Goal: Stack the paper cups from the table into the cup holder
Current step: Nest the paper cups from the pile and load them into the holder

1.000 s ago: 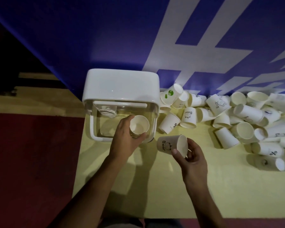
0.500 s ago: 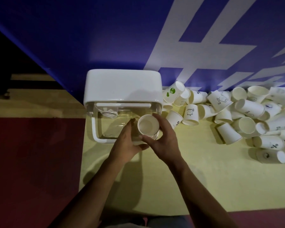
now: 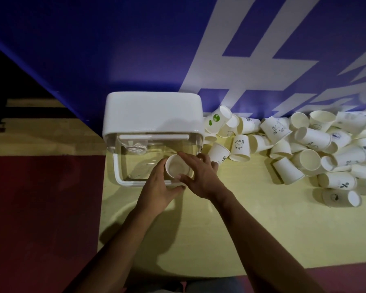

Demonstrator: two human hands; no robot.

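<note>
A white cup holder [image 3: 152,115] with a clear open tray stands at the table's back left, against the blue wall. An upright white paper cup [image 3: 176,168] sits at the tray's front right corner, its mouth facing up. My left hand [image 3: 159,188] wraps the cup from the left and below. My right hand [image 3: 199,176] grips the same cup from the right, fingers over its rim. A pile of several white paper cups [image 3: 304,149], mostly tipped over, spreads across the table to the right.
The yellow table [image 3: 241,229] ends just left of the holder, with dark red floor [image 3: 40,208] beyond. The blue wall with white lettering [image 3: 135,49] closes off the back. A crumpled clear wrapper [image 3: 133,148] lies inside the tray's back left.
My right hand carried its printed cup left to the one in my left hand; both hands now hold a single visible cup at the tray's front right corner.
</note>
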